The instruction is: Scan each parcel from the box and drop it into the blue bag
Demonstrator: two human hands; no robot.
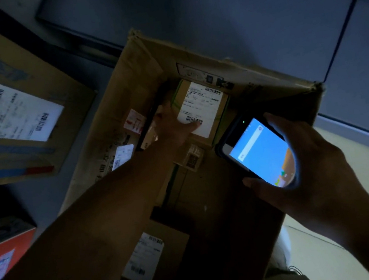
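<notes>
One box (112,102); three parcels (200,106) inside; two cartons (10,69) outside; one scanner (259,153).

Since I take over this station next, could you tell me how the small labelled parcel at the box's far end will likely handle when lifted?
The small parcel looks like squared cardboard, so probably stiff, not floppy. The left hand spans one edge, thumb on its label, suggesting a one-handed lift should do. Its flat faces should not roll.

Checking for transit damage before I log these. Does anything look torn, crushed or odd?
The box rim is frayed at its far and right corners. The parcel that the left hand grips looks intact, its label flat. Dim light hides the rest.
</notes>
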